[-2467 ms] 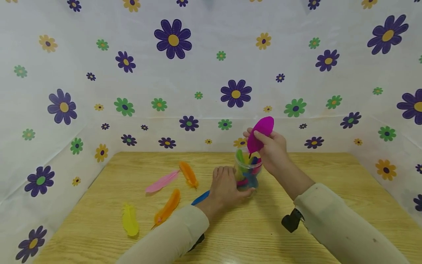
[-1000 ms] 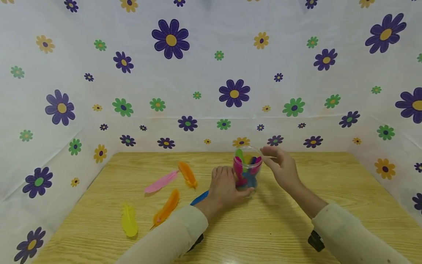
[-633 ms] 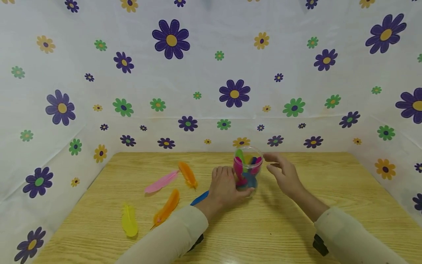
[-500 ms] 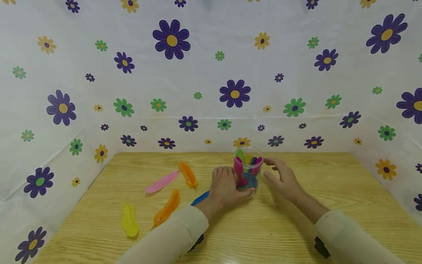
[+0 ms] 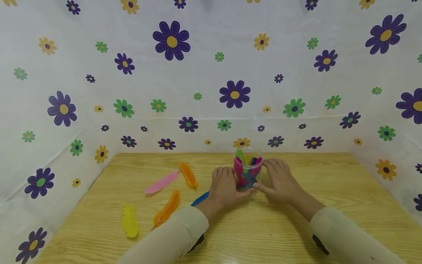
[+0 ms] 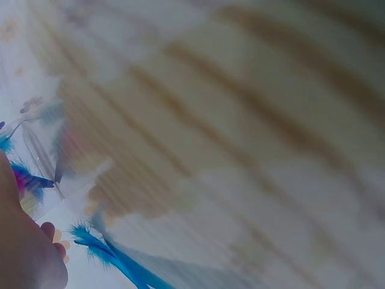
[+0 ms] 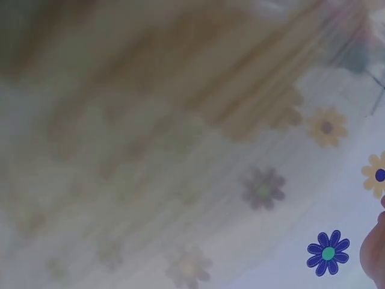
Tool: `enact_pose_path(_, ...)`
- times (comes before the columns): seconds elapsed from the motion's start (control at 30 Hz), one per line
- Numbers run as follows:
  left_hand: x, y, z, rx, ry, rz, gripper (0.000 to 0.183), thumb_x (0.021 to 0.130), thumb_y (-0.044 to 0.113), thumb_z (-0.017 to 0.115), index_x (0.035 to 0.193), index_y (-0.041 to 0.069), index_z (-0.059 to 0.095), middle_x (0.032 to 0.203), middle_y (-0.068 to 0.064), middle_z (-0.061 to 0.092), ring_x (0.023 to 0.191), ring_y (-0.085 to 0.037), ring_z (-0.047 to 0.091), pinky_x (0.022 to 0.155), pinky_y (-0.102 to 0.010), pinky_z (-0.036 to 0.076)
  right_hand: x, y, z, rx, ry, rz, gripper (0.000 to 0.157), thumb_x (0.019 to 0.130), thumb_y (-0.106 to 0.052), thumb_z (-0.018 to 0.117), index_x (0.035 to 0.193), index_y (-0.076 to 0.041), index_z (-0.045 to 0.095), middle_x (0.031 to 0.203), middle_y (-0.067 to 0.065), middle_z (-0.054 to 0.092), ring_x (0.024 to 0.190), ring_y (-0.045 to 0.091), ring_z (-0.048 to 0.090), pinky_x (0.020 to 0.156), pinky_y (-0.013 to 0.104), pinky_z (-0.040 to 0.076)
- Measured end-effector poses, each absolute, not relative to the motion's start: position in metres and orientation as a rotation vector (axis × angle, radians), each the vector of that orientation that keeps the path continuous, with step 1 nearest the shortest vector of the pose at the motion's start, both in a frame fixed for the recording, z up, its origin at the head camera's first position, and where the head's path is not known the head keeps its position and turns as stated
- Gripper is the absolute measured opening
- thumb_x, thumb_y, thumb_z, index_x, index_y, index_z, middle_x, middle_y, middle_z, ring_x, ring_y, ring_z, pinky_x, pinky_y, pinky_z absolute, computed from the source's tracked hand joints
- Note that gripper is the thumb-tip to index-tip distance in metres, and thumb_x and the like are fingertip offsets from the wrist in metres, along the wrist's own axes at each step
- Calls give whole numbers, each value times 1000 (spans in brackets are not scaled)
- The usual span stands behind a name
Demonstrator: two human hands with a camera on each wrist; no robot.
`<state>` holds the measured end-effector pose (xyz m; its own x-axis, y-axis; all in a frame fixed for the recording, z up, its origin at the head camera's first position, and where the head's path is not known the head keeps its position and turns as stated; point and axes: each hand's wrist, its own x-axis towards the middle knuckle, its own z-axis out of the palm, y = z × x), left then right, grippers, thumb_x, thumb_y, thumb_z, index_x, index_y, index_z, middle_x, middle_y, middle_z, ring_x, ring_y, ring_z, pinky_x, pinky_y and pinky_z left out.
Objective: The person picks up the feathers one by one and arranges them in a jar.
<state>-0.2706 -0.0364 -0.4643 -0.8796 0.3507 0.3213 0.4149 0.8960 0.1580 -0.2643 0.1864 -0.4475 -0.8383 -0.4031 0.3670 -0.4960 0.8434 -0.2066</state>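
Left hand (image 5: 225,187) has its fingers wrapped round a clear jar (image 5: 248,167) at about 8 o'clock, right hand (image 5: 281,182) grips it at 3, thumb tips right by each other around 6. Jar's upright near the worktop (image 5: 250,234)'s back edge, bright feathers (image 5: 239,168) inside. Going outward: blue feather (image 5: 199,199) at 8, orange feather (image 5: 188,175) and pink feather (image 5: 162,183) roughly 9, second orange feather (image 5: 168,205) and yellow feather (image 5: 130,222) between 8 and 9.

High head view, close wrist views
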Motion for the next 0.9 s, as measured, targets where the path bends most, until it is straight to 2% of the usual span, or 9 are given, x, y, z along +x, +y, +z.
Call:
enact_pose_path(0.2, -270, -35, -466, -579, -2768, -345, 84, 81, 80, 52, 120, 5, 52, 111, -7, 58, 105, -24, 45, 104, -42, 30, -269, 184, -448, 665, -2722, 494, 80, 89, -57, 63, 141, 0, 43, 138, 20, 50, 133, 38, 38, 115, 58, 22)
enact_pose_path(0.5, -273, -38, -466, -581, -2760, -373, 85, 81, 81, 51, 121, 6, 52, 112, -7, 57, 107, -24, 45, 105, -43, 29, -277, 176, -451, 614, -2773, 731, 79, 89, -56, 65, 141, -1, 41, 138, 20, 51, 135, 40, 36, 114, 64, 18)
enact_pose_path(0.7, -272, -39, -464, -578, -2793, -387, 85, 82, 79, 53, 122, 5, 51, 114, -9, 57, 110, -25, 45, 107, -44, 28, -279, 170, -456, 747, -2775, 855, 84, 88, -54, 67, 150, -8, 32, 150, 18, 43, 141, 40, 32, 116, 65, 16)
enact_pose_path(0.9, -272, -39, -463, -575, -2804, -388, 82, 79, 79, 58, 120, 7, 52, 115, -9, 58, 113, -26, 46, 109, -43, 27, -281, 164, -455, 813, -2690, 1014, 82, 85, -48, 73, 150, -17, 33, 148, 9, 47, 140, 34, 39, 115, 63, 24)
